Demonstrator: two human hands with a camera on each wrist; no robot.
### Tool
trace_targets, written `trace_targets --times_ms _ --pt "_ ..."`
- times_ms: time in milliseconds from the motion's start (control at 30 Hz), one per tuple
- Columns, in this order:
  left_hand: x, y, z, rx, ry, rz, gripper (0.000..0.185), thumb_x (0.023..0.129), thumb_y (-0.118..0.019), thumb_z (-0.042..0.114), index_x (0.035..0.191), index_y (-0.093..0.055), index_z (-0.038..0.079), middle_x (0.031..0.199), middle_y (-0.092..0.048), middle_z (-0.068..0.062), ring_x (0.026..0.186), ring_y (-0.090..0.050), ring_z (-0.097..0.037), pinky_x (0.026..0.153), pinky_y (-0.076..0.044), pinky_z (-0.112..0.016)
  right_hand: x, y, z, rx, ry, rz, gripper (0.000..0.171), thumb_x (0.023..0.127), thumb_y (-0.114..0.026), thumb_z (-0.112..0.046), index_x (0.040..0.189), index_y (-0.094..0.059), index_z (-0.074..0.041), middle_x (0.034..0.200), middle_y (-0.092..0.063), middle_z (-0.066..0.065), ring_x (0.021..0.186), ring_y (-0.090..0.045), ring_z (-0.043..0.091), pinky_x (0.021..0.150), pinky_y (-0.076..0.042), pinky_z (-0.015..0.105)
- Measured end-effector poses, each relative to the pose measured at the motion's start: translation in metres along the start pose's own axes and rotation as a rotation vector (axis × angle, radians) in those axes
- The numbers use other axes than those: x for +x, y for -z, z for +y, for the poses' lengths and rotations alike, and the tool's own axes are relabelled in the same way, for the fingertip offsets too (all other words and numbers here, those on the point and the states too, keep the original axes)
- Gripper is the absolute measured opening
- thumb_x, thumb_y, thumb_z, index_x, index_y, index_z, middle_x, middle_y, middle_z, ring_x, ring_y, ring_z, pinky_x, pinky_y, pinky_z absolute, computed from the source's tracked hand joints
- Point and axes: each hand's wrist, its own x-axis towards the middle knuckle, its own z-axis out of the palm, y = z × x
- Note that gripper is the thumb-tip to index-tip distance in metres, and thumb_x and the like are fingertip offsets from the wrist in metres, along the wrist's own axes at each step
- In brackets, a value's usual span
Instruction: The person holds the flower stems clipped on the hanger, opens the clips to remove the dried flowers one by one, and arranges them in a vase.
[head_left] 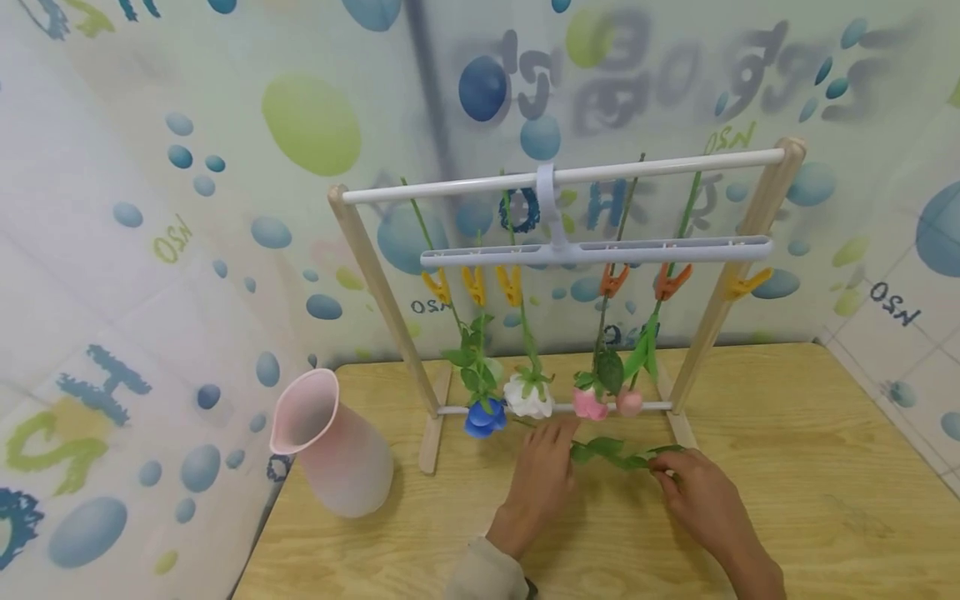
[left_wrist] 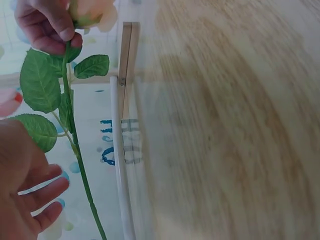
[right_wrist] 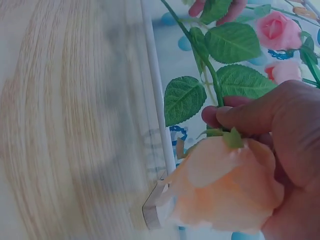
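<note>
An artificial peach rose (right_wrist: 225, 185) with a long green stem (left_wrist: 85, 185) and several leaves lies crosswise over the table's middle. My right hand (head_left: 701, 496) pinches its stem just below the bloom, thumb against fingers. Beside the stem's leafy part is my left hand (head_left: 542, 471), its fingers loosely spread and not closed round the stem in the left wrist view. Above both hands, a blue rose (head_left: 485, 418), a white rose (head_left: 528, 396), a pink rose (head_left: 590, 404) and a small pink bloom (head_left: 629, 402) hang head down from clips.
A wooden rack (head_left: 697, 358) with white rods holds a pale hanger (head_left: 645, 252) with yellow and orange clips. The rightmost yellow clip (head_left: 750, 283) holds no flower. A pink-white pitcher vase (head_left: 352, 467) stands left on the wooden table (head_left: 840, 467). A patterned curtain hangs behind.
</note>
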Motion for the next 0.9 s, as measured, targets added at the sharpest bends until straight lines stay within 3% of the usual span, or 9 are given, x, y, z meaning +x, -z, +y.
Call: trace_targets --times_ms 300,533,767,900 --pt "0.000 0.006 -0.003 0.076 -0.042 -0.126 0.038 0.087 -0.070 0.004 0.123 -0.067 0.016 0.119 -0.070 0.003 0.112 -0.063 -0.017 0.090 -0.047 -0.034 0.002 -0.004 -0.001 0.010 0.093 0.076 0.024 0.073 -0.081 0.005 0.083 -0.072 -0.015 0.083 -0.069 -0.006 0.077 -0.056 0.010 0.057 -0.046 0.020" --pt "0.000 0.010 -0.001 0.134 -0.094 -0.153 0.033 0.086 -0.075 0.011 0.117 -0.071 0.021 0.108 -0.072 0.006 0.104 -0.065 -0.014 0.086 -0.047 -0.031 0.004 -0.005 -0.002 0.008 0.163 0.166 0.032 0.067 -0.084 0.009 0.081 -0.071 -0.017 0.081 -0.070 -0.007 0.077 -0.055 0.008 0.058 -0.047 0.023" --pt "0.001 0.012 -0.002 0.086 -0.115 -0.198 0.025 0.090 -0.072 0.018 0.114 -0.072 0.020 0.099 -0.074 0.005 0.094 -0.067 -0.012 0.082 -0.050 -0.030 0.005 -0.005 -0.001 0.010 0.213 0.214 0.035 0.064 -0.084 0.011 0.082 -0.073 -0.016 0.081 -0.071 -0.008 0.080 -0.056 0.011 0.062 -0.050 0.025" --pt "0.002 0.015 -0.001 0.029 -0.128 -0.220 0.017 0.089 -0.071 0.025 0.105 -0.075 0.019 0.090 -0.074 0.006 0.085 -0.068 -0.009 0.081 -0.052 -0.028 0.006 -0.006 -0.001 0.016 0.249 0.246 0.036 0.062 -0.084 0.014 0.081 -0.073 -0.015 0.080 -0.071 -0.007 0.078 -0.056 0.010 0.062 -0.050 0.025"
